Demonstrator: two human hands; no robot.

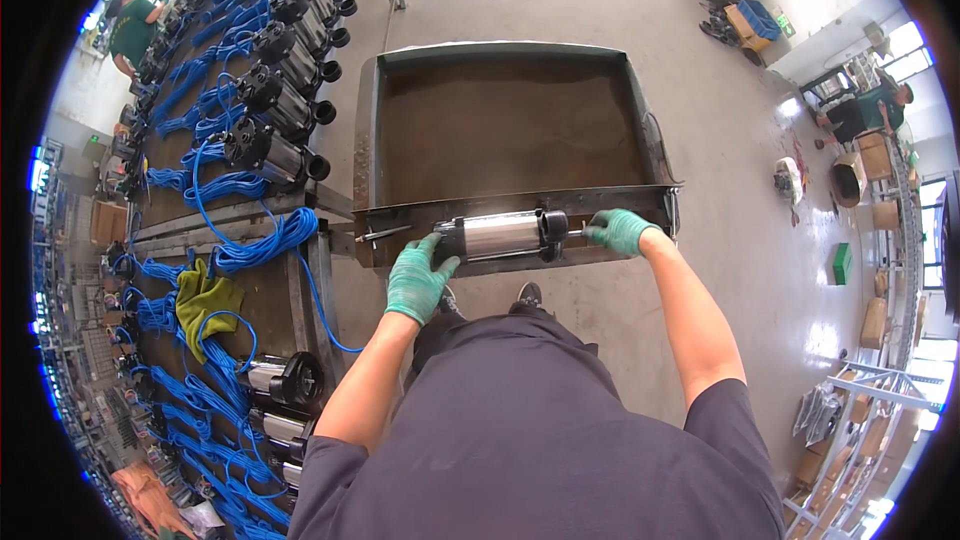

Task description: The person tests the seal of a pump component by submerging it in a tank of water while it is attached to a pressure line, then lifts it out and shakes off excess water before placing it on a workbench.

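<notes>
A silver cylindrical pump (502, 234) with black ends lies on its side on the near ledge of a metal water tank (366, 130). My left hand (415, 280), in a green glove, holds the pump's left end, thumb and fingers around the black cap. At the other end, my right hand (618, 232), also gloved in green, has its fingers closed on a short metal fitting (576, 233) beside the black outlet. Much of that fitting is hidden by the glove. A thin metal rod or nozzle (385, 234) rests on the ledge left of the pump.
On the left, a rack (300, 300) carries several similar pumps (275, 152) with coiled blue cables (270, 243). A yellow-green cloth (207, 305) lies there. One person (135, 30) stands far left, another (880, 110) far right. A green crate (842, 264) sits on the right.
</notes>
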